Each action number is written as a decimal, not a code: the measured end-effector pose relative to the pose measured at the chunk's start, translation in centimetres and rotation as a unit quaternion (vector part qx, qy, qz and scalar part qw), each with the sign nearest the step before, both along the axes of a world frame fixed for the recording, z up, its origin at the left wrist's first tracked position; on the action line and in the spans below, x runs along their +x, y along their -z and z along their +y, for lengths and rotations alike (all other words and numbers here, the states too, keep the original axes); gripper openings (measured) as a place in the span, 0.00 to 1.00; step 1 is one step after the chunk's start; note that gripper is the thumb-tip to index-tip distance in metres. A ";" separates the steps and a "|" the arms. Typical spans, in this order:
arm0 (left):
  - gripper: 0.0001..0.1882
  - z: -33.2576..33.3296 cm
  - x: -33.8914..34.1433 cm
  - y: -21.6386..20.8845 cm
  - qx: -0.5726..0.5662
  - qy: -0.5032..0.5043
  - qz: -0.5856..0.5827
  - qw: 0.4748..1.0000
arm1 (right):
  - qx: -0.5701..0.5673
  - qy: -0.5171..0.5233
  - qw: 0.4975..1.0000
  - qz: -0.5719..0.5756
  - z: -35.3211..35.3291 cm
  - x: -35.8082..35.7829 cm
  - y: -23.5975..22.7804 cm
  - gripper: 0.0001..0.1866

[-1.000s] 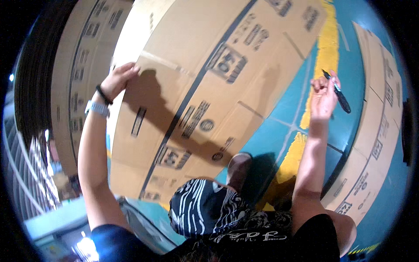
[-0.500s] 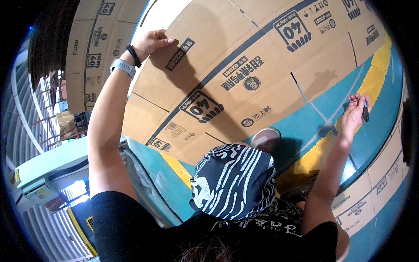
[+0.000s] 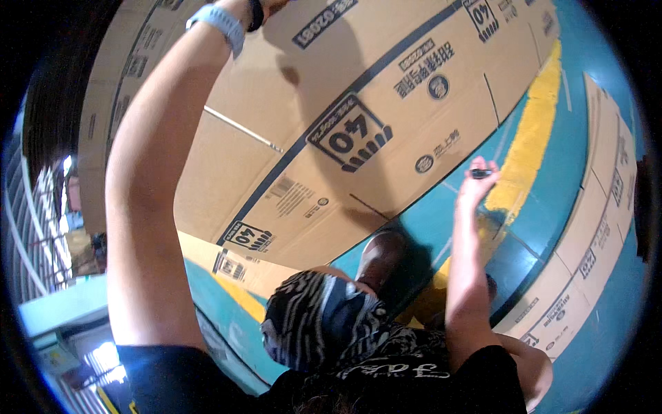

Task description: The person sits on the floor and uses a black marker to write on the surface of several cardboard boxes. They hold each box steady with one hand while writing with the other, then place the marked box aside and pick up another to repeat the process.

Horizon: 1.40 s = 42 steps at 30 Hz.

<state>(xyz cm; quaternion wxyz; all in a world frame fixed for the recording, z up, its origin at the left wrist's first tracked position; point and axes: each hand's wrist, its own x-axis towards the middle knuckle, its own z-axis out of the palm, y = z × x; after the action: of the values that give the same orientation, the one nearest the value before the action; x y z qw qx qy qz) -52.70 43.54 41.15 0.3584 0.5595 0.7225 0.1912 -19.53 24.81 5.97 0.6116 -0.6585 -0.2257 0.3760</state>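
Observation:
A large brown cardboard carton blank, printed in dark blue and cut with slots, spreads across the area before me. My left hand is by its upper part, mostly cut off by the picture's top edge, so its fingers cannot be made out. A pale blue watch band and a black band circle that wrist. Out to the right, apart from the blank, my right hand is closed round a small black-handled tool; its exact kind is unclear.
Under the blank's near left corner shows another printed cardboard sheet. More flat cardboard lies at the right on the green floor, beside a yellow stripe. My shoe stands close to the blank's edge. A pale machine is at left.
My left hand has gone up toward the top edge, and the view has shifted. The right hand has come inward and lower, still holding the tool. A lower cardboard sheet now shows.

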 end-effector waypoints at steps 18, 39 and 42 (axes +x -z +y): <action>0.15 -0.8 -7.8 -13.1 0.131 0.132 0.238 0.953 | 0.095 0.033 0.994 0.048 -5.5 -4.4 -15.0 0.14; 0.13 -20.3 0.6 11.9 -0.006 0.012 -0.447 0.894 | 0.195 -0.054 0.972 -0.118 -0.6 8.5 -24.5 0.18; 0.12 -20.4 0.6 10.0 -0.057 -0.070 -0.499 0.862 | 0.205 -0.288 0.935 0.015 -0.4 5.2 -26.6 0.17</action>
<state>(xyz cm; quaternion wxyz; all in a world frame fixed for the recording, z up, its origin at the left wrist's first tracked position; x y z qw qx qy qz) -52.07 23.17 31.16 0.6877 0.3159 0.4941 0.4280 -14.35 24.46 32.54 0.6023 -0.4199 -0.4683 0.4915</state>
